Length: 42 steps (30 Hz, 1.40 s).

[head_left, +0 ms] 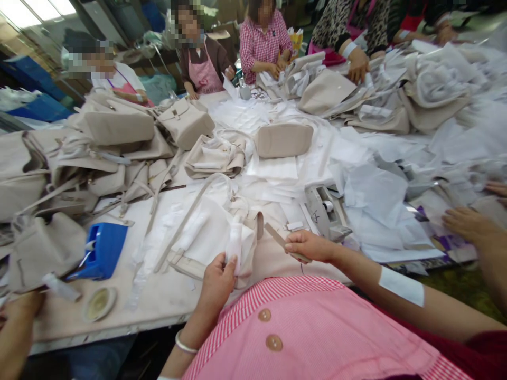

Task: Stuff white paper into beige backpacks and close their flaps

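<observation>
A beige handbag (pixel 247 232) lies on the table in front of me, with sheets of white paper (pixel 206 224) over it and a long strap (pixel 184 227) looping out to the left. My left hand (pixel 219 279) grips the bag's near edge, its thumb beside a white-wrapped piece (pixel 234 240). To the right of the bag, my right hand (pixel 311 246) is closed round a flat, narrow beige strip (pixel 275 235) pointing up and left. Whether that strip is a loose strap or a tool I cannot tell. The strip's tip is close to the bag's brown-edged flap (pixel 260 225).
A grey tape dispenser (pixel 327 211) stands right of the bag, a blue one (pixel 105 248) on the left, near a small dish (pixel 100 304). Beige bags (pixel 119 124) pile up at left and back. White paper (pixel 374 206) covers the right. Several co-workers sit around, hands at both sides.
</observation>
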Tool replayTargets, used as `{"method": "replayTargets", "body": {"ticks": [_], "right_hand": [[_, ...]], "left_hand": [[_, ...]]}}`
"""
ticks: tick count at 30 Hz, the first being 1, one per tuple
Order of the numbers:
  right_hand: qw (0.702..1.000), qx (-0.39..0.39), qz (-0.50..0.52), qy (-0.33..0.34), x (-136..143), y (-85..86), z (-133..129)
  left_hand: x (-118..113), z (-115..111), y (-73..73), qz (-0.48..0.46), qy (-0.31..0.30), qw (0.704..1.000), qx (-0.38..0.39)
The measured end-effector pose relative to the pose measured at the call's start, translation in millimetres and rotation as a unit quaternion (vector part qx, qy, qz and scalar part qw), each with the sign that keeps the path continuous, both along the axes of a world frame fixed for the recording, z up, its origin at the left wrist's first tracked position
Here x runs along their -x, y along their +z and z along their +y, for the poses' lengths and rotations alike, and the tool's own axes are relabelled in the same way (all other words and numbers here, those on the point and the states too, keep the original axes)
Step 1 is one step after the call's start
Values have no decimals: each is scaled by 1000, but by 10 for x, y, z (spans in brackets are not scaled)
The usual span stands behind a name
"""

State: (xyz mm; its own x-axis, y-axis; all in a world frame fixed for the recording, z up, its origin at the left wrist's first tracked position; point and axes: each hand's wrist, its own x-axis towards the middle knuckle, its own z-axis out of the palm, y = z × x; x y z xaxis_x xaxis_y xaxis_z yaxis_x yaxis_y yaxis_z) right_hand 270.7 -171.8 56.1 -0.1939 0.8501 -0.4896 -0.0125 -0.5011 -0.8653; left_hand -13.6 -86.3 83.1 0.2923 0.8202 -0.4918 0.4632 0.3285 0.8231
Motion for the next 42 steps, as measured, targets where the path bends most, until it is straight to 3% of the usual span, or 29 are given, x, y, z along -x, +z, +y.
{"method": "replayTargets", "body": {"ticks": [5,14,25,31,34,38,42], "right_hand": [[989,-20,-125,79,349,101,162],[978,-41,-124,165,558,14,330],[971,-108,-120,175,790,-134,628],[946,-99,-187,247,711,-81,607],[934,-123,-228,245,720,-5,675],[951,-137,-174,217,891,-19,782],[988,-41,-93,114,1096,-48,788]], "left_hand": [[9,-14,21,-67,50,996,9],[41,-75,7,-85,54,995,3],[21,-83,87,-5,58,997,-47],[8,-130,83,17,69,994,-89],[-32,-150,120,16,74,992,-96],[-40,-153,140,-13,101,991,-86],[-19,-159,103,-17,124,988,-90]]}}
